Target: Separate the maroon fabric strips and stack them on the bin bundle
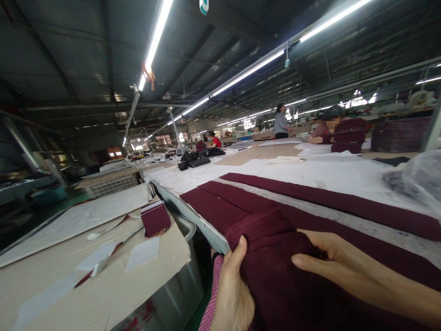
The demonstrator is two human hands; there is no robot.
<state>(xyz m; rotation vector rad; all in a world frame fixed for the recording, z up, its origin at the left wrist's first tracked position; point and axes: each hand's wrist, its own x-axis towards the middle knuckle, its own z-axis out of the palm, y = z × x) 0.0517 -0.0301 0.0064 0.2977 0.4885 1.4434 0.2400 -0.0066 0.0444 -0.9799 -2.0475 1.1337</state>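
A thick stack of maroon fabric pieces is held between my two hands over the table's near edge. My left hand grips its left side, thumb on top and fingers beneath. On the right edge my right hand is closed, its thumb lying over the fabric and its fingertips partly hidden. Beyond the stack, long maroon fabric panels lie flat on the white-covered table. A separate maroon strip stretches along their far side.
To the left, a cardboard-topped surface bears a small maroon fabric bundle and paper scraps. Black cloth lies farther down the table. A co-worker sits across, near stacked maroon pieces. Clear plastic is at right.
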